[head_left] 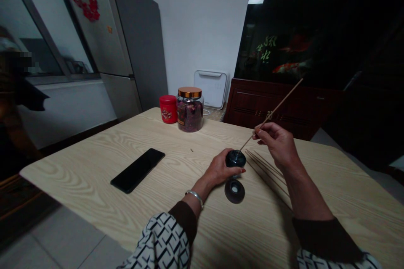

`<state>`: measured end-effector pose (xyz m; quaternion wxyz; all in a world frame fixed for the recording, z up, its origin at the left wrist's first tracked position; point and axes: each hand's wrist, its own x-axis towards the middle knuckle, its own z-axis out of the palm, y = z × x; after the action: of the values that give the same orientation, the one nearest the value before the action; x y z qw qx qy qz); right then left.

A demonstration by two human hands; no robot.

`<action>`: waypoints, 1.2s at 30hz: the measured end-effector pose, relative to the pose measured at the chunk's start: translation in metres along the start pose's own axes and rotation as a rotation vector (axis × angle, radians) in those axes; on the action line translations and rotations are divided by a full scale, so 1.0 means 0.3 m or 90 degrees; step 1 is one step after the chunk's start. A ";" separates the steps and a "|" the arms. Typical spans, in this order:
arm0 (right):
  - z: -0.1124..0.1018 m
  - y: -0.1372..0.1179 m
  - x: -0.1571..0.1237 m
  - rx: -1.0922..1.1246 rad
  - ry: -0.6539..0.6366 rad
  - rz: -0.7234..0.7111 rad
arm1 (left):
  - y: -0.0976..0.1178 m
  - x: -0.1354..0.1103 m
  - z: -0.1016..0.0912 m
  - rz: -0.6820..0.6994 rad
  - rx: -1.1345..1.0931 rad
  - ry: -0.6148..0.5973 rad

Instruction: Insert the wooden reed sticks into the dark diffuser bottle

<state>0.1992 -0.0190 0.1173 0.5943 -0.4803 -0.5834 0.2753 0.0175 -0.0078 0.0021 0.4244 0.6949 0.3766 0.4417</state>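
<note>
Left fingers [232,170] clamp a dark glass bottle [235,158], steadying it upright, while right fingers [261,132] pinch a thin wooden stick [284,100] angled above it.

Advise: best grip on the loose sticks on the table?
Take the loose sticks at their far ends, near the bottle, coming from above with a pinch. They're thin and lie flat and close together on the table, so nothing gets under them, and the lower ends run in beside the right forearm.
</note>
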 end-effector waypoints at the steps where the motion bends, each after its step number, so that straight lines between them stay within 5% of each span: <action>1: 0.003 0.002 -0.001 -0.005 -0.005 0.000 | 0.001 0.000 0.000 0.001 0.001 0.000; 21: 0.043 0.099 -0.017 -0.130 -0.189 0.050 | 0.007 -0.002 -0.003 0.004 0.012 -0.002; 27: -0.006 0.111 -0.011 -0.233 -0.252 0.019 | -0.001 -0.001 -0.001 0.013 0.007 -0.003; 32: -0.097 0.157 -0.003 -0.569 -0.342 0.055 | 0.001 -0.002 0.000 -0.010 0.018 -0.001; 36: -0.100 0.198 -0.026 -0.835 -0.457 0.169 | 0.000 -0.003 -0.003 -0.002 0.023 -0.003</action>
<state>0.2404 -0.0103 0.0652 -0.0777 -0.6824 -0.7224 0.0806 0.0162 -0.0083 0.0020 0.4133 0.7031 0.3848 0.4323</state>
